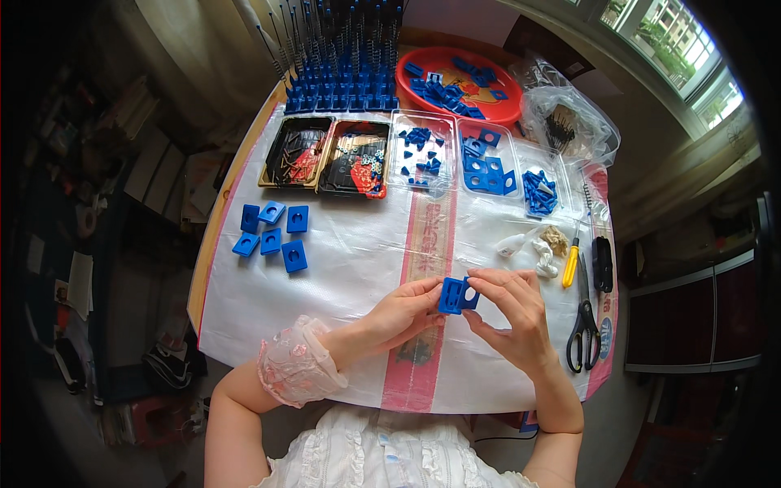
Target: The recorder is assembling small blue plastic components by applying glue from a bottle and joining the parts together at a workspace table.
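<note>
Above the near middle of the table, my left hand [411,307] pinches a blue plastic block [450,296] with a slot in its face. My right hand [511,313] grips a thin blue plate with a round hole [469,294] between thumb and fingers. Plate and block meet edge to edge; whether they are joined I cannot tell. To the left lie several similar blue blocks with round recesses [270,241], loosely grouped. More blue plates with holes [486,172] fill a clear tray beyond my hands.
Across the back stand black trays [325,172] of small metal parts, clear trays [399,180] of blue pieces, a red basin [514,107] and a rack of upright springs [342,89]. At right are a yellow screwdriver [571,264], scissors [584,325] and crumpled plastic [529,242].
</note>
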A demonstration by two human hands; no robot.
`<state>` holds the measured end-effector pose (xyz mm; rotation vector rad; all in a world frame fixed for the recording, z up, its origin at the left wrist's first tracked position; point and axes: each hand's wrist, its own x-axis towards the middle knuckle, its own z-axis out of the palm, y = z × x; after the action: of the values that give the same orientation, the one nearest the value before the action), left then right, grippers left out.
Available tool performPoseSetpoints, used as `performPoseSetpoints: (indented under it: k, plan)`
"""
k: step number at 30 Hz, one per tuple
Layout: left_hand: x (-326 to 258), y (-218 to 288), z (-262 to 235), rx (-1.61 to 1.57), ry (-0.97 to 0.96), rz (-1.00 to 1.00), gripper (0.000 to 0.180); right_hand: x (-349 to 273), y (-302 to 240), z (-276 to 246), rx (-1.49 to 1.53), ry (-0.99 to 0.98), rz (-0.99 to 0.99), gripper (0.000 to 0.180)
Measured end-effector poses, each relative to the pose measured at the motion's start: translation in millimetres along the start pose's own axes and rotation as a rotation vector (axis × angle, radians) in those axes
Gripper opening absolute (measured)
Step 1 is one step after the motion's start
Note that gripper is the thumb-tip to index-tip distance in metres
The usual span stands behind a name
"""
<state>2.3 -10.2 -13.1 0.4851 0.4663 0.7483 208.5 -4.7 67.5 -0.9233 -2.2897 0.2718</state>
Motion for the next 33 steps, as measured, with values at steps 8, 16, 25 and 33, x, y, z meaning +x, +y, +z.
performPoseSetpoints:
  k: [8, 16, 25, 33]
  plan:
    - [0, -1, 0, -0.002, 0.021, -0.012, 0.038, 1, -1, 0, -0.004, -0.022, 0.011, 0.042]
    - [0, -4, 5, -0.038, 0.026, -0.001, 0.033, 0, -3, 4, 0.044, -0.061, 0.017, 0.044]
    - [1, -7, -1, -0.048, -0.029, 0.020, 0.037, 1, -4, 7, 0.001, -0.075, -0.003, 0.045]
    - [0, -6, 2, -0.033, -0.029, 0.015, 0.038, 2, -6, 6, -0.048, -0.091, 0.005, 0.044]
